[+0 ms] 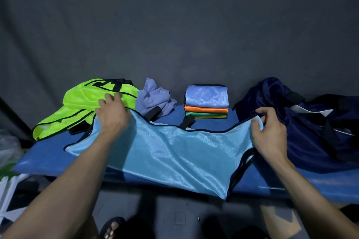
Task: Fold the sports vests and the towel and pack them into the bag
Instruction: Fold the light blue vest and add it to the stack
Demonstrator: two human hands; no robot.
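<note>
I see a light blue sports vest (165, 151) spread across the blue table (48, 159), its near edge hanging over the table's front. Left hand (112, 114): at 10 o'clock from the vest's centre, lying on the vest's far left corner, fingers loosely extended toward the neon green vest (77, 106). I cannot tell whether this hand grips the fabric beneath it. Right hand (270, 132): at 3 o'clock from the vest's centre, fingers and thumb curled, pinching the vest's far right corner and its black trim.

The neon green vest lies crumpled at 10 o'clock on the table, unfolded. The purple-blue towel (155, 99) sits bunched at 12 o'clock, just beside the green vest. A stack of folded vests (206, 103) stands at 1 o'clock, with blue on top, then orange, then green and yellow layers. The navy bag (310, 128) rests at 3 o'clock, on the table's right end, touching the right hand's side of the light blue vest. A dark backdrop (174, 25) hangs behind the table.
</note>
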